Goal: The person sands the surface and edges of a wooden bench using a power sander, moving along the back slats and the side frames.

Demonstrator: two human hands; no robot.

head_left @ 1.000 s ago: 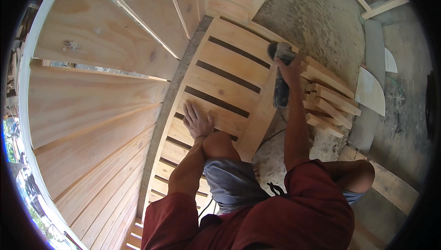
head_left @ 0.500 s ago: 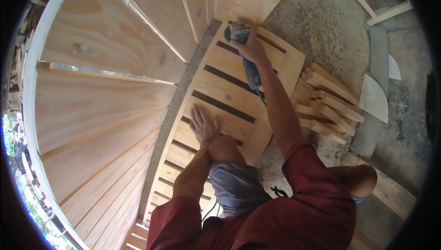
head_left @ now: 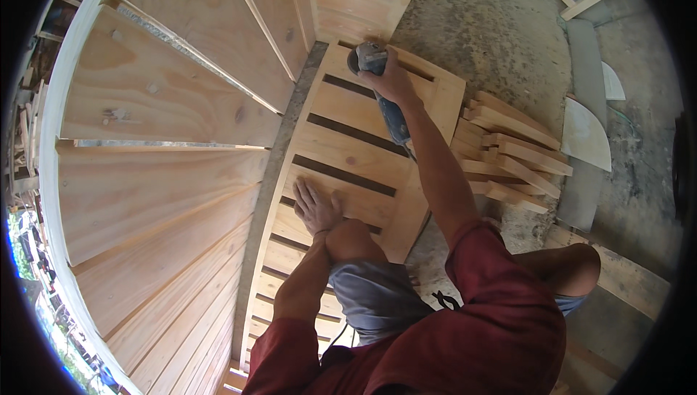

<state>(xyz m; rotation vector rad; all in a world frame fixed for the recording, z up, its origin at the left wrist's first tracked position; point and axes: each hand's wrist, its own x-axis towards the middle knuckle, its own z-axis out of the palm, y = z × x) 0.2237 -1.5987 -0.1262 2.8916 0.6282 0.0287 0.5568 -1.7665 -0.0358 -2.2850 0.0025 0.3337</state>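
My right hand (head_left: 398, 84) is wrapped round an angle grinder (head_left: 393, 117) with a blue body and a grey head. Its dark disc (head_left: 353, 61) is at the far end slats of a pale slatted wooden panel (head_left: 335, 141). Whether the disc touches the wood I cannot tell. A cord trails from the grinder's rear, partly hidden by my right forearm. My left hand (head_left: 317, 208) lies flat on the panel with its fingers spread, just beyond my bent knee, and holds nothing.
A tall slatted wooden panel (head_left: 163, 192) rises on the left, and another wooden piece (head_left: 356, 3) stands at the far end. Several cut wood pieces (head_left: 519, 149) are piled to the right. Beyond them are a grey board (head_left: 584, 104) and a curved pale offcut (head_left: 587, 133).
The whole view has shifted a little. The grinder in my right hand has moved slightly rightward across the panel's far end. My left hand stays flat on the slats.
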